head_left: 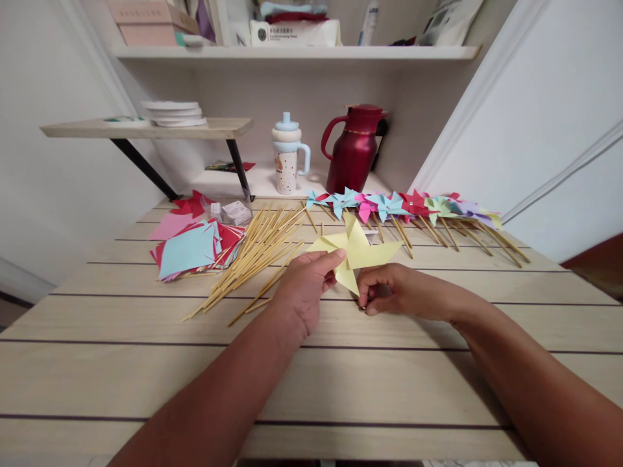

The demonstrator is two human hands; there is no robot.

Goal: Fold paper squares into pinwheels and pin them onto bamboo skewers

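Observation:
My left hand (311,279) pinches a pale yellow paper pinwheel (357,250) at its centre, thumb on top, holding it just above the table. My right hand (389,290) is close beside it on the right, thumb and fingers closed on a small dark piece (362,309) near the tabletop. That piece is too small to name surely. Beyond the hands lies a row of finished pinwheels on sticks (389,206) in blue, pink, red, green and purple. Left of my left hand a pile of thin wooden sticks (253,259) is spread out.
A stack of coloured paper squares (187,251) lies at the left, near a small clear bag (233,213). At the back stand a lidded cup (286,159) and a red thermos jug (354,155). A small raised shelf (219,128) overhangs the back left of the slatted table (389,383).

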